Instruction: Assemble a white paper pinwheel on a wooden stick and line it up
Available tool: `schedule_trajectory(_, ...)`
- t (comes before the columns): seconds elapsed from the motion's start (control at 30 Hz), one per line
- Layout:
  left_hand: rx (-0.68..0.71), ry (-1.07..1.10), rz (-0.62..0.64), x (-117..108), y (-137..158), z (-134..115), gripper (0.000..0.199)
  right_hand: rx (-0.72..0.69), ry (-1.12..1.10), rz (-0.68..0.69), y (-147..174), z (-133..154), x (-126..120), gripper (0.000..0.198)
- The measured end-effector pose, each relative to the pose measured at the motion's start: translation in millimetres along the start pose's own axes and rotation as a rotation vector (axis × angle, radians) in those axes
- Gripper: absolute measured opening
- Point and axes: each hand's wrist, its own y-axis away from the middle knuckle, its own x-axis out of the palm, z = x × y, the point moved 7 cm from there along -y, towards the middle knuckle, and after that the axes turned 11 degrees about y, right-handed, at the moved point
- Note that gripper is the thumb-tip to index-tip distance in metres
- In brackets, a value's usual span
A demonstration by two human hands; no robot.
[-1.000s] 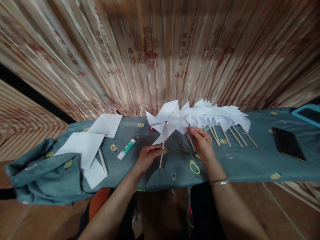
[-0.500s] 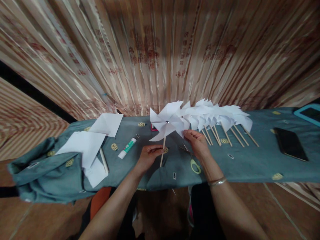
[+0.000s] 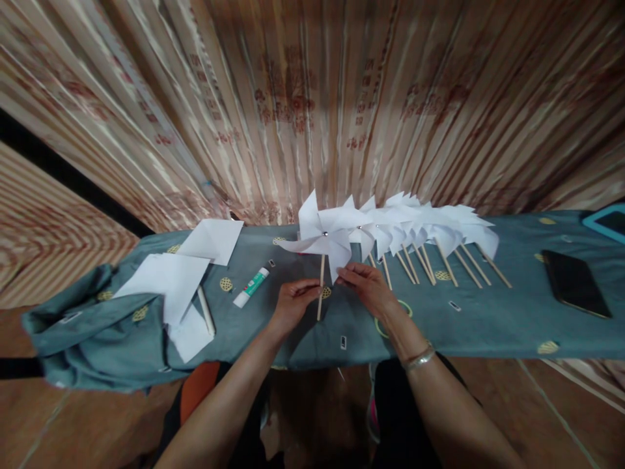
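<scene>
A white paper pinwheel [image 3: 317,242] with a shiny pin at its centre stands upright in front of me. My left hand [image 3: 299,299] pinches its wooden stick below the blades. At the tip of a lower blade, the thumb and fingers of my right hand [image 3: 364,283] are closed on the paper. To the right a row of finished-looking pinwheels [image 3: 420,225] lies overlapping, sticks toward me. Scissors with yellow-green handles [image 3: 381,327] lie under my right wrist, mostly hidden.
A glue stick [image 3: 251,287], folded white paper [image 3: 168,280] and a whitish rod [image 3: 206,311] lie to the left on the grey-green cloth [image 3: 303,345]. A black phone [image 3: 576,283] and a blue-edged device [image 3: 608,221] are at the right. A curtain [image 3: 312,98] hangs behind.
The pinwheel's blades have turned on the pin. My right hand has moved left and slightly down with the blade tip, covering more of the scissors. My left hand stays on the stick.
</scene>
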Motion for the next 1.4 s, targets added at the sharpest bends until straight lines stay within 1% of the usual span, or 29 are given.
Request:
schedule_trajectory(0.2,0.009,0.009,0.03,3.8,0.8,3.2,0.031,-0.005,0.039,0.054,2.3,-0.9,6.7,0.028)
schedule_trajectory(0.37,0.02,0.012,0.051,5.8,1.3,3.4,0.029,0.006,0.045,0.093,2.0,-5.5,10.8,0.028)
schedule_trajectory(0.53,0.01,0.026,0.081,9.1,3.5,3.5,0.03,0.008,0.056,0.104,1.8,-8.5,14.0,0.027)
schedule_trajectory(0.67,0.004,0.015,0.091,10.7,5.1,2.3,0.029,-0.013,0.107,0.128,2.8,-4.8,15.0,0.027)
schedule_trajectory(0.73,0.004,0.021,0.077,9.1,4.6,0.9,0.028,-0.04,0.142,0.123,3.2,0.5,11.4,0.03)
schedule_trajectory(0.83,0.004,0.026,0.035,4.0,2.5,-1.6,0.028,-0.066,0.143,0.062,2.7,9.2,-4.0,0.036)
schedule_trajectory(0.9,0.004,0.025,0.013,0.9,1.2,-3.0,0.028,-0.074,0.099,-0.022,1.4,14.0,-21.1,0.037)
schedule_trajectory(1.03,0.003,0.036,0.0,-1.0,1.7,-4.3,0.029,-0.131,-0.054,-0.296,-1.3,20.0,-63.9,0.032)
schedule_trajectory(1.13,-0.009,0.021,0.022,1.7,4.5,-3.0,0.027,-0.165,-0.14,-0.471,-1.9,18.7,-84.9,0.027)
schedule_trajectory(1.17,-0.015,0.013,0.032,2.8,5.4,-2.0,0.026,-0.174,-0.146,-0.497,-2.4,18.4,-87.3,0.026)
schedule_trajectory(1.23,-0.023,0.001,0.046,4.3,6.8,0.6,0.024,-0.186,-0.139,-0.504,-3.8,18.1,-86.2,0.026)
schedule_trajectory(1.4,-0.028,-0.03,0.068,4.1,7.7,7.6,0.024,-0.196,-0.133,-0.433,-5.7,18.1,-75.6,0.025)
